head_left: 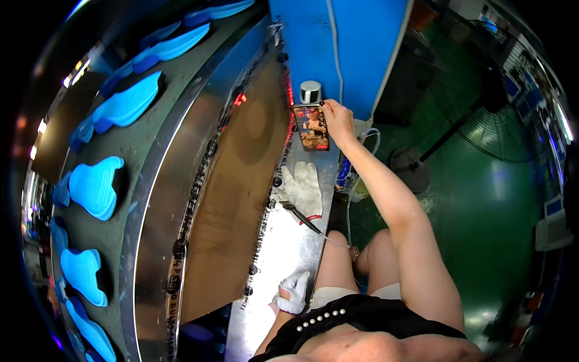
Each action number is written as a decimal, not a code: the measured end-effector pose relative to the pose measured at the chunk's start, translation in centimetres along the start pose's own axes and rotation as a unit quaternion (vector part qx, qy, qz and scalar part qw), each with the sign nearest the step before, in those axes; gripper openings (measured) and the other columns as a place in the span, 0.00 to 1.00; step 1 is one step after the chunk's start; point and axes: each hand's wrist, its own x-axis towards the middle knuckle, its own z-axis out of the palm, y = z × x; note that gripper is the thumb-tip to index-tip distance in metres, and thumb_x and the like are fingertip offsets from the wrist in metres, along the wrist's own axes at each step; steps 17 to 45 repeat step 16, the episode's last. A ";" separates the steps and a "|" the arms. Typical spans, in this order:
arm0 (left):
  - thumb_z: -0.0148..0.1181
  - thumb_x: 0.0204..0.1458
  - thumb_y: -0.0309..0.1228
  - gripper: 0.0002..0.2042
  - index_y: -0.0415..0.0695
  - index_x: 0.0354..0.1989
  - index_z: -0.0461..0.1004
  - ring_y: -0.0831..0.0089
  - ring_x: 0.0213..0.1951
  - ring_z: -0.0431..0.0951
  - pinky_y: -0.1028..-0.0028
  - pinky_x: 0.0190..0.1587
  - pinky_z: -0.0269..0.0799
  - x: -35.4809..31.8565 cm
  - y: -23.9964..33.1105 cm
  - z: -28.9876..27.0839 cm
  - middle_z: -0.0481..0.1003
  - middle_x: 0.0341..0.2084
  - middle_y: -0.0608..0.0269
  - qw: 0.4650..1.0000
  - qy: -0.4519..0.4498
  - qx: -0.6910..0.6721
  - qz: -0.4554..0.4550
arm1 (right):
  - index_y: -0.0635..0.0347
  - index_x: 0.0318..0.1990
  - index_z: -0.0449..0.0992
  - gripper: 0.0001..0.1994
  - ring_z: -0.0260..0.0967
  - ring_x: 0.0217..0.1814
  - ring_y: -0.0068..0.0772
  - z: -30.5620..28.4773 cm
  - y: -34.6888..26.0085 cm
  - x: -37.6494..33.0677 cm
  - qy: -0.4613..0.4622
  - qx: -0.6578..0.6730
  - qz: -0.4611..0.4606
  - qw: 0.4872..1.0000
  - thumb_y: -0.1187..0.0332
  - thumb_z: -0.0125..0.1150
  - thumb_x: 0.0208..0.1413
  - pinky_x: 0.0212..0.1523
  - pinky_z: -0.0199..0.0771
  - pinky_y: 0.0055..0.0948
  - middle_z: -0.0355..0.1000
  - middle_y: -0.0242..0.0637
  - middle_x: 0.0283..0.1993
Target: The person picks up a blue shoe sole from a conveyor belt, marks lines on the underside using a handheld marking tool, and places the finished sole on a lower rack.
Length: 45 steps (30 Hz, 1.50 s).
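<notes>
My right hand [339, 125] reaches out to the far end of a narrow metal ledge. Its fingers pinch the upper right edge of a smartphone [312, 130], whose lit screen shows a person's picture. Just behind the phone is a silver-capped round container [310, 92]. My left hand [293, 292] wears a whitish glove and rests on the near part of the ledge, close to my body. Its fingers are curled in, and whatever may be inside them is hidden. Between the hands lie a loose white work glove [301, 188] with a red cuff edge and a black pen-shaped tool [300, 217] with a thin cord.
Left of the metal ledge [265, 265], a conveyor belt [154, 114] carries several blue foot-shaped pieces [93, 188] behind a metal side wall. A blue panel [350, 48] rises at the far end. On the right, a black floor fan [491, 108] stands on the green floor [464, 211].
</notes>
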 end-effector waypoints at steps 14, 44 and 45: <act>0.51 0.45 0.64 0.47 0.49 0.68 0.41 0.53 0.64 0.51 0.69 0.28 0.77 1.6 20.6 9.7 0.46 0.66 0.54 0.603 -0.586 -0.541 -0.004 | 0.69 0.26 0.71 0.18 0.64 0.20 0.18 -26.1 -12.3 -9.4 -0.067 0.115 0.090 0.987 0.60 0.51 0.61 0.21 0.62 0.22 0.65 0.32 0.17; 0.52 0.46 0.63 0.47 0.48 0.67 0.42 0.53 0.64 0.53 0.69 0.27 0.77 -1.2 19.9 11.8 0.47 0.66 0.53 0.610 -0.601 -0.517 -0.017 | 0.68 0.29 0.73 0.17 0.66 0.21 0.19 -29.5 -11.9 -12.3 -0.051 0.076 0.103 0.990 0.60 0.51 0.60 0.21 0.63 0.22 0.66 0.33 0.17; 0.52 0.46 0.63 0.47 0.48 0.67 0.42 0.53 0.64 0.53 0.69 0.27 0.77 -1.2 19.9 11.8 0.47 0.66 0.53 0.610 -0.601 -0.517 -0.017 | 0.68 0.29 0.73 0.17 0.66 0.21 0.19 -29.5 -11.9 -12.3 -0.051 0.076 0.103 0.990 0.60 0.51 0.60 0.21 0.63 0.22 0.66 0.33 0.17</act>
